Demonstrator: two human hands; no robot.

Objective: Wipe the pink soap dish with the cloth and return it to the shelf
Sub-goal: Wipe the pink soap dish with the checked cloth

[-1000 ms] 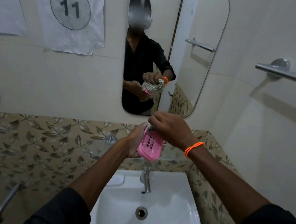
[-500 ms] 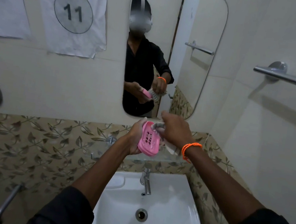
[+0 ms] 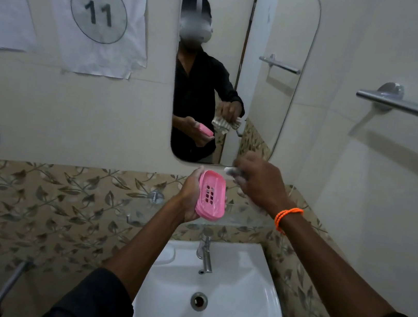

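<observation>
Head view shows the left hand (image 3: 191,199) holding the pink soap dish (image 3: 211,195) in the air above the white sink (image 3: 255,314), its grip wrapped round the dish's left long edge and underside. The dish's long axis runs nearly up and down the picture, leaning a little to the left at the top, and its hollow, slotted face is turned toward the camera. Just right of the dish's top end, apart from it, the right hand (image 3: 261,183) is clenched on the bunched pale cloth (image 3: 233,172), somewhat blurred.
</observation>
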